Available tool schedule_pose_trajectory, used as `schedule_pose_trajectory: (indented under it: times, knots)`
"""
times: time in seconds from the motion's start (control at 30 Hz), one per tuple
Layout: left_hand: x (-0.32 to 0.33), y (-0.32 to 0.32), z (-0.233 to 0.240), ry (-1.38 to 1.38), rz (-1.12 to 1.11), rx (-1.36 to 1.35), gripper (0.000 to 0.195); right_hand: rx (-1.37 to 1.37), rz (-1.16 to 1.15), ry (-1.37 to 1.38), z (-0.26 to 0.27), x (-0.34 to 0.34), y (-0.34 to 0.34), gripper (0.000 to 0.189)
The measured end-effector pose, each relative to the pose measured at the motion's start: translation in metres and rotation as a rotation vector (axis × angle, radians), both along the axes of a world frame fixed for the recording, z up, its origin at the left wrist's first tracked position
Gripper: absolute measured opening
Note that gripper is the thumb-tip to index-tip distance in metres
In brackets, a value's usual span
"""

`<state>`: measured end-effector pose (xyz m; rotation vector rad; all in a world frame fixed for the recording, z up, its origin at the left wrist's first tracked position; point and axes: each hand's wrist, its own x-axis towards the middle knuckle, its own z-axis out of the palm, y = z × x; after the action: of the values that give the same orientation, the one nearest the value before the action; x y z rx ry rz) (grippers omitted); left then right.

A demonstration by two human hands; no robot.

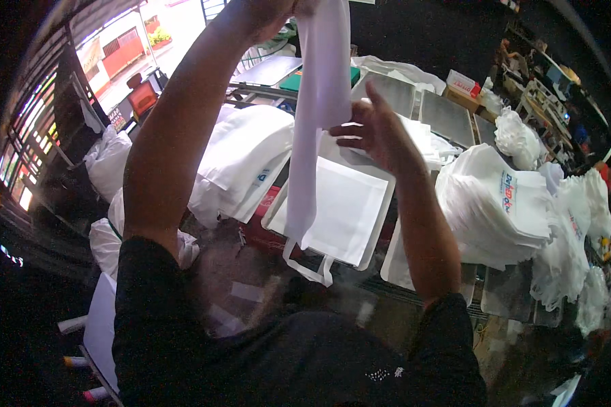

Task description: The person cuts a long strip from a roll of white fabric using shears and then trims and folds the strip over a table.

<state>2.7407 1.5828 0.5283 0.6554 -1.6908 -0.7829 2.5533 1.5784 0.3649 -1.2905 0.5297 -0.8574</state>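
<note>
My left hand, partly cut off by the top edge of the view, grips a white fabric bag that hangs down in a long fold. The fold's lower end hangs in front of another white fabric bag, which lies flat on a light board with its handle loop drooping over the near edge. To the right of the hanging bag is my right hand, fingers spread and holding nothing. Its fingertips are close to the hanging cloth; whether they touch it I cannot tell.
A thick pile of printed white bags lies at the right, another pile at the left. Flat grey boards stand in a row behind. A small carton is at the back right. Stuffed white plastic sacks sit at far left.
</note>
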Motion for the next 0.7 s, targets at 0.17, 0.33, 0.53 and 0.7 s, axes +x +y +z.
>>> schedule_pose_trajectory:
  times: [0.17,0.33,0.53,0.7]
  knots:
    - [-0.009,0.021,0.005,0.084,0.068,-0.058,0.016,-0.007,-0.077,-0.229,0.002,0.013,0.019,0.082]
    - [-0.002,0.036,0.000,0.092,0.086,-0.104,0.018,-0.353,-0.693,0.097,0.035,-0.022,0.016,0.049]
    - [-0.004,0.033,-0.005,0.106,0.121,-0.146,0.032,-1.368,-1.113,1.035,0.078,-0.066,0.015,0.036]
    - [-0.010,0.023,-0.010,0.025,0.126,-0.153,0.047,-1.185,-1.102,1.105,0.112,-0.087,0.001,0.024]
